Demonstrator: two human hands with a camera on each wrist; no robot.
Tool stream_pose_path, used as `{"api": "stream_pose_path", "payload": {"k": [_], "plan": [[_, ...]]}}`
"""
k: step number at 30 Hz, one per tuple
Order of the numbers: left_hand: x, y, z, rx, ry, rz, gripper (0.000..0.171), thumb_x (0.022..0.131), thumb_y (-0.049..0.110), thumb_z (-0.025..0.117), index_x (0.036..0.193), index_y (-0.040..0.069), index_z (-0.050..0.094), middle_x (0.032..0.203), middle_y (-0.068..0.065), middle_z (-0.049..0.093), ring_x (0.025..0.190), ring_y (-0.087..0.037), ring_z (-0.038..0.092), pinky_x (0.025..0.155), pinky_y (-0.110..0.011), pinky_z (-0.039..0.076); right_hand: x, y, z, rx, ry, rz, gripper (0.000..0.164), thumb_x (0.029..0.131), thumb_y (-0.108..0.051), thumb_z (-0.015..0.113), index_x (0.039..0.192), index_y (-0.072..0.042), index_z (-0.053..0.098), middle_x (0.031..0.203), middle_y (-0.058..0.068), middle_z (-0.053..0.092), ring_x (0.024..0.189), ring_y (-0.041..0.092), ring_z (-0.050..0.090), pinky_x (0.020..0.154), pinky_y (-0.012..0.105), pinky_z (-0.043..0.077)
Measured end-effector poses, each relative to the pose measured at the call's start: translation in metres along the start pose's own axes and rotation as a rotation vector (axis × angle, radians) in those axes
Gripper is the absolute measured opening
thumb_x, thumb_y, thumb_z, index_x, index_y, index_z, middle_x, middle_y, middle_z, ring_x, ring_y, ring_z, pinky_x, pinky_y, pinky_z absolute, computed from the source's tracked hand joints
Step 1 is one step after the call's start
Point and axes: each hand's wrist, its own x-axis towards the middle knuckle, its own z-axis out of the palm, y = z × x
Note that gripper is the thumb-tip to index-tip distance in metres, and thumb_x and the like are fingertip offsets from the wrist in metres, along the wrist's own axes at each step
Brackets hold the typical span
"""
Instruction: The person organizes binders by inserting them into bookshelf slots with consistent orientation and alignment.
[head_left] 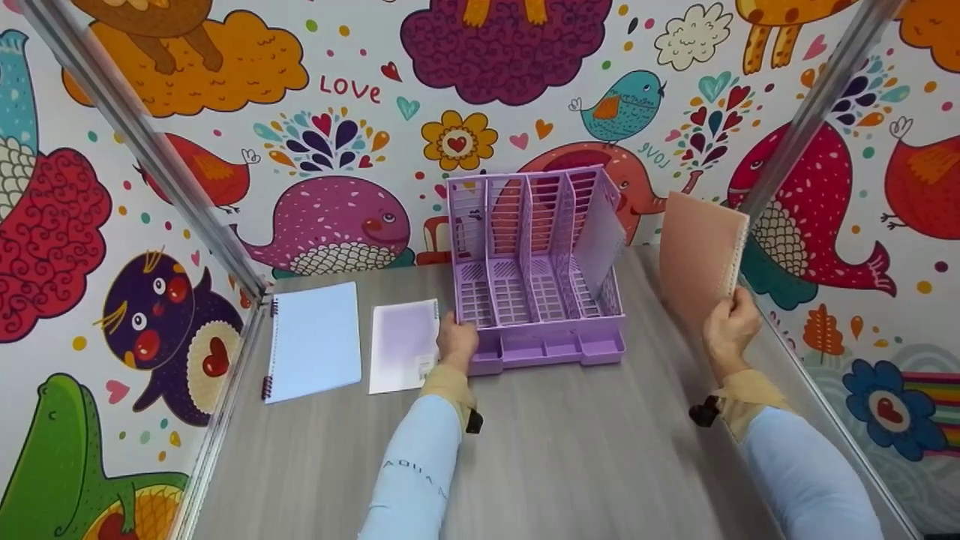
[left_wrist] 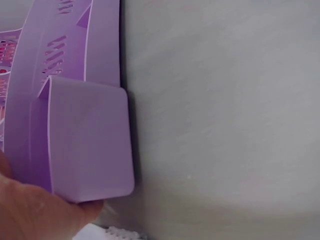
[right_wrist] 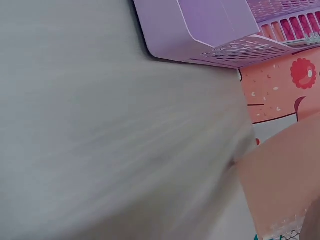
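Note:
A purple plastic file organizer, with slatted upright compartments and a low front tray, stands against the back wall. My left hand grips its front left corner; the left wrist view shows the hand at the end of the front tray. On the right, my right hand holds a pink spiral notebook upright by its coil-bound edge. In the right wrist view the pink notebook shows at lower right, with most of the hand out of frame. A translucent pale notebook stands in the rightmost compartment.
A light blue spiral notebook lies flat at the left of the grey table. Between it and the organizer lies a white-and-purple notebook. Printed cartoon walls and metal posts border the table at the back and sides.

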Motion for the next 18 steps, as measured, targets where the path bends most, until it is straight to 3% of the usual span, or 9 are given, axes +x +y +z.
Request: {"api": "stream_pose_path", "payload": {"k": [4, 11, 14, 18], "plan": [[0.005, -0.005, 0.002, 0.002, -0.012, -0.006, 0.038, 0.101, 0.017, 0.058, 0.134, 0.003, 0.07, 0.135, -0.024, 0.078, 0.13, -0.046, 0.073, 0.115, -0.055, 0.057, -0.005, 0.01, -0.003, 0.014, 0.019, 0.048, 0.038, 0.114, -0.012, 0.044, 0.135, 0.007, 0.07, 0.133, 0.028, 0.074, 0.112, 0.029, 0.06, 0.095, 0.03, 0.043], [0.002, -0.004, 0.0, -0.004, -0.01, -0.018, 0.04, 0.101, 0.018, 0.059, 0.136, 0.003, 0.07, 0.137, -0.025, 0.077, 0.132, -0.047, 0.072, 0.117, -0.056, 0.056, -0.018, 0.026, -0.008, 0.033, -0.035, 0.188, 0.043, 0.117, -0.02, 0.041, 0.146, -0.003, 0.067, 0.143, 0.019, 0.07, 0.117, 0.019, 0.058, 0.102, 0.032, 0.047], [0.001, -0.003, -0.001, -0.005, -0.008, -0.007, 0.041, 0.101, 0.018, 0.058, 0.137, 0.002, 0.069, 0.137, -0.025, 0.077, 0.132, -0.047, 0.072, 0.116, -0.056, 0.056, -0.022, 0.034, -0.008, 0.038, -0.024, 0.187, 0.041, 0.115, -0.02, 0.042, 0.142, -0.003, 0.07, 0.138, 0.018, 0.072, 0.108, 0.014, 0.057, 0.096, 0.028, 0.045], [0.002, -0.004, 0.001, -0.004, -0.008, 0.018, 0.046, 0.101, 0.015, 0.054, 0.143, 0.001, 0.068, 0.14, -0.025, 0.076, 0.134, -0.048, 0.071, 0.117, -0.056, 0.056, -0.028, 0.042, -0.007, 0.006, -0.004, 0.139, 0.035, 0.112, -0.016, 0.045, 0.127, 0.002, 0.071, 0.124, 0.022, 0.073, 0.099, 0.018, 0.054, 0.087, 0.028, 0.04]]}}
